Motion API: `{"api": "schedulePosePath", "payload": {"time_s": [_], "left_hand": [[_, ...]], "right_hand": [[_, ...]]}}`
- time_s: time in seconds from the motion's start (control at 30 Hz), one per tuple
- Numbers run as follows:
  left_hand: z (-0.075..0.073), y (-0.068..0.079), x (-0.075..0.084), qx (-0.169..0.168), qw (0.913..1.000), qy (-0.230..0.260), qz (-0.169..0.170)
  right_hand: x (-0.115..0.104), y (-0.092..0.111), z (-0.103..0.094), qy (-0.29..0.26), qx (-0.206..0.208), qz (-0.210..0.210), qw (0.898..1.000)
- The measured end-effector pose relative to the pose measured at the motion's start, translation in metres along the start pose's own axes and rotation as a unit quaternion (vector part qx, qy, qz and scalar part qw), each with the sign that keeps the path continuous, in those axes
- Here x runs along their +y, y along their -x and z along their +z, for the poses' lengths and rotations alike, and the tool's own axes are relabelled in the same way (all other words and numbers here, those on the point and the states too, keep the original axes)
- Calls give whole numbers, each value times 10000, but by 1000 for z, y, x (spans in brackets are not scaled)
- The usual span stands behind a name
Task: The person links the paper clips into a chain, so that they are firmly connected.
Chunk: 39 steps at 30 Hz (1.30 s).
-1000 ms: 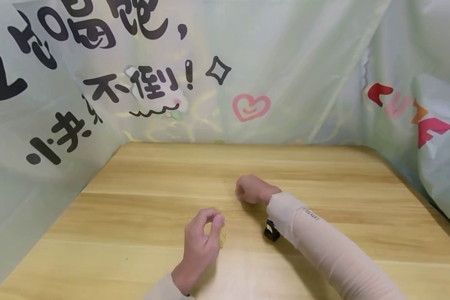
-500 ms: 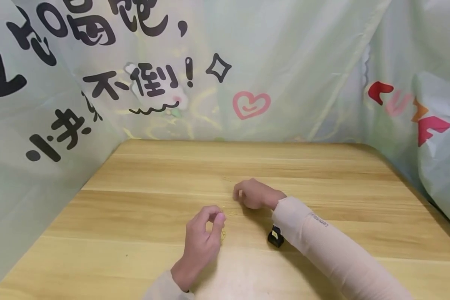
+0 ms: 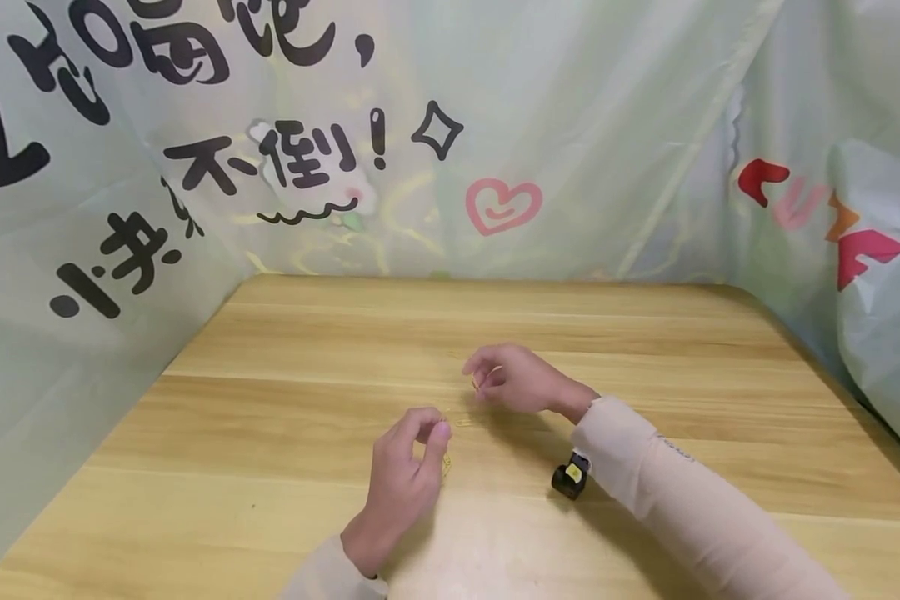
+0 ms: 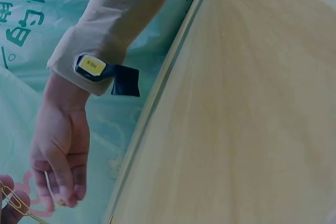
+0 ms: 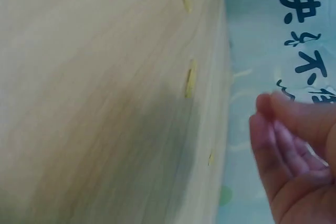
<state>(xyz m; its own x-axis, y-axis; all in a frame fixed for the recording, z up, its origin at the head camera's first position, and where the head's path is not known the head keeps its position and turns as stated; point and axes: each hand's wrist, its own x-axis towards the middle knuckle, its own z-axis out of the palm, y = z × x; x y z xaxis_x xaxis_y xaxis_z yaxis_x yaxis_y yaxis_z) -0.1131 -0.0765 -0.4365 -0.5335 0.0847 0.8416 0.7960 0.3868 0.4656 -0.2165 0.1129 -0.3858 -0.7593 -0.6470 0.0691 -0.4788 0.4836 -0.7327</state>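
Note:
My left hand [image 3: 405, 479] pinches a gold paper clip [image 4: 14, 199] between thumb and index finger; more linked gold clips [image 3: 446, 464] hang just below the fingertips. Ahead and to the right, my right hand [image 3: 521, 379] is raised over the table with thumb and fingertips together. A tiny gold bit, seemingly a paper clip [image 3: 476, 385], shows at those fingertips, mostly hidden by them. One loose gold paper clip [image 3: 462, 422] lies on the wood between the hands. Farther back lies another clip [image 5: 211, 157], small and faint.
The wooden table [image 3: 270, 433] spreads around both hands. A printed pale-green curtain [image 3: 585, 150] closes off its back and sides. Under the right sleeve hangs a black wrist device [image 3: 570, 477] with a yellow label.
My right hand has lifted off the table and turned, its fingertips now together with a bit of gold showing. My left hand stays almost where it was with the clips.

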Motion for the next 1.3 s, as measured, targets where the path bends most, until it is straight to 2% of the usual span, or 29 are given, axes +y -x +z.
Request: {"api": "schedulePosePath", "payload": {"time_s": [0.27,0.6,1.0,1.3], "left_hand": [[-1,0,0,-84,9998,-104,-173],[-2,5,1,-138,9994,-184,-242],[-1,1,1,-94,9994,-144,-315],[-1,1,1,-118,9989,-186,-420]], "right_hand": [[-13,9,-2,-1285,-338,143,9910],[-27,16,4,-2015,-621,-1,9775],[-37,19,-2,-2352,-967,-353,9665],[-39,20,-2,-2406,-1162,-491,9624]]}}
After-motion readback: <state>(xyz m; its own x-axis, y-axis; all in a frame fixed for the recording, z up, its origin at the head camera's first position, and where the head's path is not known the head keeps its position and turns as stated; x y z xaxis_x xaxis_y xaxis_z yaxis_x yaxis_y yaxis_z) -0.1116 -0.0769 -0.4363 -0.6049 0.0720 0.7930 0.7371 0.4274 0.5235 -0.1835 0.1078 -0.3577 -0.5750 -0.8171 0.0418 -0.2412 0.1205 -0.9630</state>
